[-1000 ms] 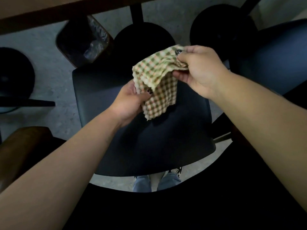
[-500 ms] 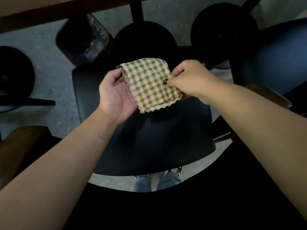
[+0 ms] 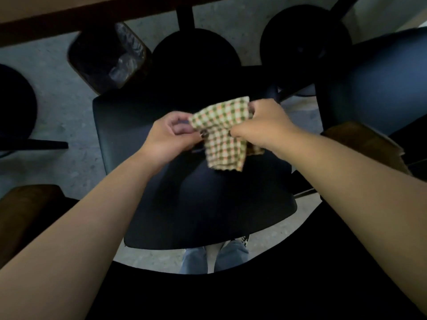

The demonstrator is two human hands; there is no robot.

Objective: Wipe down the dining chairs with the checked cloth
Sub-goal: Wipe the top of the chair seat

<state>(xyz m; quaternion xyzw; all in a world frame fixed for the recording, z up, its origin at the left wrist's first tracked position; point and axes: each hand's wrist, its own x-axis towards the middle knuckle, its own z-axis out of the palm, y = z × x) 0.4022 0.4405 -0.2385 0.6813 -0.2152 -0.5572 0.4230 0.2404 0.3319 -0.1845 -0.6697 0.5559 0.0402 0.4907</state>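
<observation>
The checked cloth (image 3: 221, 132), green, orange and cream, hangs folded in the air above the dark seat of a dining chair (image 3: 184, 199). My left hand (image 3: 171, 135) pinches its left edge between thumb and fingers. My right hand (image 3: 265, 121) grips its upper right edge with curled fingers. The cloth's lower part dangles free over the seat, and I cannot tell whether it touches the seat.
A second dark chair (image 3: 381, 82) stands at the right, with a brown wooden part (image 3: 367, 144) beside it. A lined waste bin (image 3: 111, 58) sits under the wooden table edge (image 3: 69, 17). Round black table bases (image 3: 196, 56) lie ahead. A brown seat (image 3: 25, 211) is at the lower left.
The cloth went from draped between raised hands, to spread flat, to folded and hanging. Both hands have drawn closer together and lower over the seat.
</observation>
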